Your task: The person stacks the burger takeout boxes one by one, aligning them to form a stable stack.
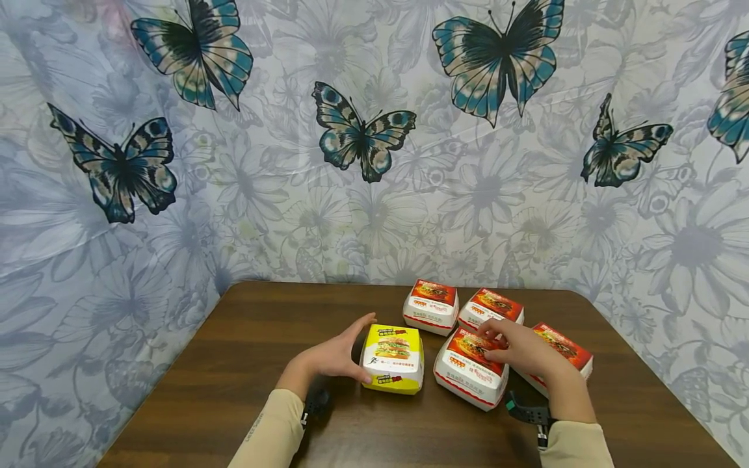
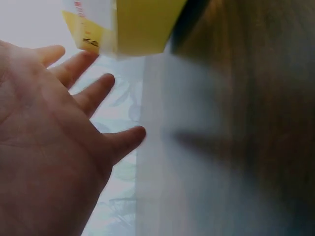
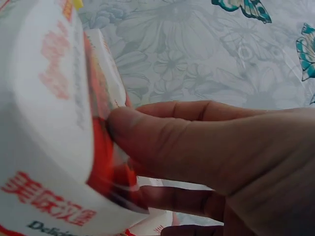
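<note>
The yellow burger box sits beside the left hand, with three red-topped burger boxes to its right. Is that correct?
Not three: the head view shows four red-topped burger boxes right of the yellow burger box, which sits beside the left hand.

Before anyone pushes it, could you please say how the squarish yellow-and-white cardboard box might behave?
The yellow-and-white box looks like folded card, so it should hold its shape but might dent. Low and broad on the brown wooden table, it would probably slide rather than tip.
</note>
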The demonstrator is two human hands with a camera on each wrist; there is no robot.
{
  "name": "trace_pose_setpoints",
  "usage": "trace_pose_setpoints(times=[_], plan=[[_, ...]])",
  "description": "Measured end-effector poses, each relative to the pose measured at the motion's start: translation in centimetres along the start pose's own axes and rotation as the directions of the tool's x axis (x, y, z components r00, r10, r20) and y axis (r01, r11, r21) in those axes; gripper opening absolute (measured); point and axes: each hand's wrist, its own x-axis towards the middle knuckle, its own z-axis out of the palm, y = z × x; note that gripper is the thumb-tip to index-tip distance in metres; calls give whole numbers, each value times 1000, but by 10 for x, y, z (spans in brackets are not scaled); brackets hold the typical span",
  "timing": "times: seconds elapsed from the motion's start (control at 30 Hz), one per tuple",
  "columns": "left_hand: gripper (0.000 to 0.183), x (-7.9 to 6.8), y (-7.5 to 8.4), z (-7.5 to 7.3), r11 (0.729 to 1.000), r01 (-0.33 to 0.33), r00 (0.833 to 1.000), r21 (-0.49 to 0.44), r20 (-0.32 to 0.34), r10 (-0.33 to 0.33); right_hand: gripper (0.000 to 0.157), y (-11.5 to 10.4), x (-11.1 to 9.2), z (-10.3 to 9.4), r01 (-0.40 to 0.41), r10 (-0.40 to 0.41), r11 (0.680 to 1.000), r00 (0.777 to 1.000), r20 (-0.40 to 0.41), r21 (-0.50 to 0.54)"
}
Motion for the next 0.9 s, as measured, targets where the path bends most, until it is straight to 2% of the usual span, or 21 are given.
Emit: trace_pose_setpoints(times=[0.2, 0.5, 0.6, 0.9], plan=[[119, 1, -2, 5, 1000, 10, 1000, -21, -10, -10, 16, -2, 8, 7, 65, -69, 994, 997, -44, -84], [126, 2, -4, 8, 1000, 21, 1000, 15, 3, -21, 16, -1, 8, 8, 49, -55, 993, 997, -50, -112], [126, 2, -4, 8, 999, 30, 1000, 22, -1, -30, 22, -1, 6, 8, 41, -43, 996, 999, -32, -84], [124, 2, -7, 7, 998, 47, 999, 30, 6, -47, 62, -7, 2, 9, 4, -1, 998, 999, 50, -58]])
